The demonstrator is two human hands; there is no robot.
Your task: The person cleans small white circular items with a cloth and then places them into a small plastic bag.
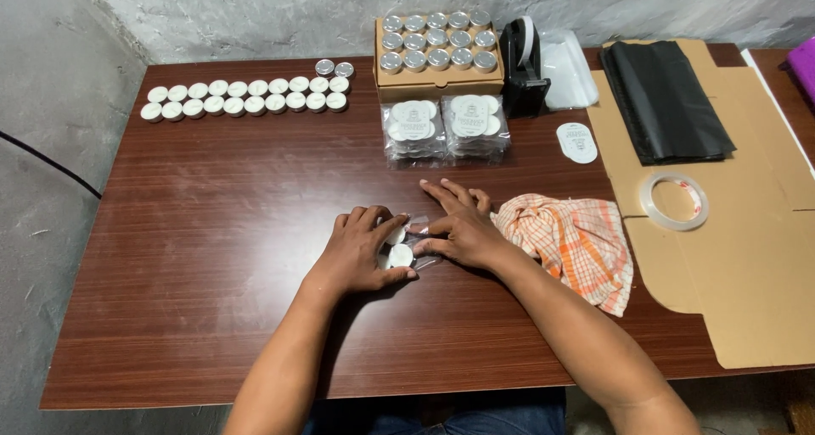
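Note:
My left hand (361, 250) and my right hand (458, 224) meet at the middle of the dark wooden table (212, 231). Between them lies a small clear plastic bag with white tealight candles (401, 246) inside. My left fingers curl over the bag's left side; my right thumb and fingers pinch its right end. Part of the bag is hidden under both hands.
Two rows of white tealights (246, 96) lie at the far left. A cardboard box of metal-cupped candles (437, 46) and two packed bags (446, 128) sit behind. An orange checked cloth (573, 240), tape dispenser (522, 66), tape roll (675, 200), black bags (666, 100) and flat cardboard (747, 265) lie right.

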